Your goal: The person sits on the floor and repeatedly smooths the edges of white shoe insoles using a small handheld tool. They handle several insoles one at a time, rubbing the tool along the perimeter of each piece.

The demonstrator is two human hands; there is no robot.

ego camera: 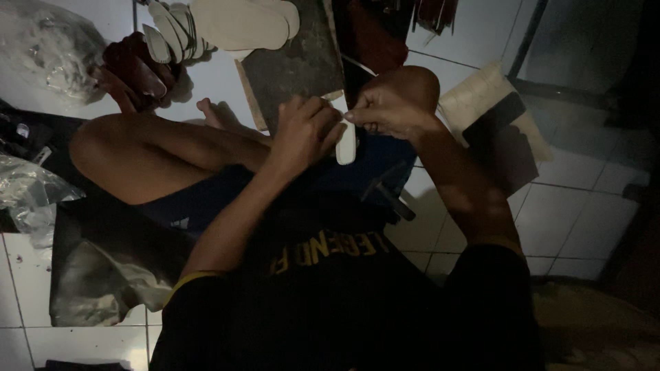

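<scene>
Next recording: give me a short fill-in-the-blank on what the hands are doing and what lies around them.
1. Both hands, the left hand and the right hand, hold one pale ____-shaped piece.
2. A stack of pale insoles lies on the white ____ floor.
3. The person sits on the floor with the knees ____.
4. A hammer lies beside the ____ leg.

Missing words: insole; tiled; bent; right

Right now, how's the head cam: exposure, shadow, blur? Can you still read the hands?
Head view: underexposed, lower half nearly black. Floor tiles top and right catch the only light. Left hand and right hand dim but readable, both pinching a pale insole piece, edges slightly soft. No glare.
</scene>
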